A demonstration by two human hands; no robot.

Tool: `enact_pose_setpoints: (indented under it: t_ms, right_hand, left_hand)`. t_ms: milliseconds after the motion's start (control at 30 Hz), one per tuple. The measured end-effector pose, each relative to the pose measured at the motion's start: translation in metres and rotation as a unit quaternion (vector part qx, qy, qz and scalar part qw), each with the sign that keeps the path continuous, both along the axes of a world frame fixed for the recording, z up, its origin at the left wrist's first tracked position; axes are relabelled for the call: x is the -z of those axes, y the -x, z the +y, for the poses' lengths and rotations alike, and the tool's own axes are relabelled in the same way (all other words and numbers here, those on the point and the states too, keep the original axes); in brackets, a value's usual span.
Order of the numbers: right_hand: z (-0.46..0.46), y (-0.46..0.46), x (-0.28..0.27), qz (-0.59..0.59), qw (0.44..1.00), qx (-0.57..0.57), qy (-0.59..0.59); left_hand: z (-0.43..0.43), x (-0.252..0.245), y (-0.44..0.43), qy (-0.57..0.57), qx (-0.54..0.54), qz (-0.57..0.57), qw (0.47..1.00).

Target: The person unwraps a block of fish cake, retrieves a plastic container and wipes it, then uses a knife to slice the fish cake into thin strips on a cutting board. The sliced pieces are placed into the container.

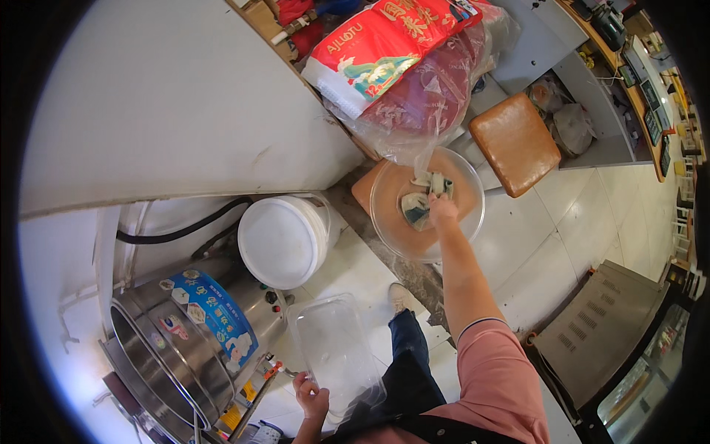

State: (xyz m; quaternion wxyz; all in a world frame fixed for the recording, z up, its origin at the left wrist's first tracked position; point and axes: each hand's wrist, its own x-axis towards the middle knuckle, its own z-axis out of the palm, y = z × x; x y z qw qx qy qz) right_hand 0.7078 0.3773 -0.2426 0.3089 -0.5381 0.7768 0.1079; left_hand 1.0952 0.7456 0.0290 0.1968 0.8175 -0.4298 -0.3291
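My left hand [312,395] grips the rim of a clear rectangular plastic tub [336,338], held tilted in front of my legs. My right arm reaches forward into a round clear plastic basin [473,213], which rests on a brown padded stool [366,183]. In it, my right hand [444,211] is closed on a grey and green cloth [442,182]. More of the crumpled cloth lies at the basin's bottom, beside my fingers.
A lidded white bucket [280,244] stands left, near a stainless steel cooking barrel [183,338]. Ahead lies a red printed bag [383,50] over clear plastic wrapping [432,100]. A second brown stool [516,144] stands right of the basin; a vented metal appliance [596,327] is at lower right.
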Motion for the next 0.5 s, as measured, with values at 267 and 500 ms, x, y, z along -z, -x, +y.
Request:
enact_pose_setpoints:
  t_ms: [267,500]
  right_hand:
    - [0.065,0.007,-0.127,-0.548,0.725,0.369,0.192]
    - [0.173,-0.104,-0.311,-0.423,0.853,-0.023,0.306]
  left_hand:
    - [-0.097,0.014,0.039,0.058,0.101,0.049,0.992]
    - [-0.137,-0.033,0.073,0.133,0.196,0.164,0.958]
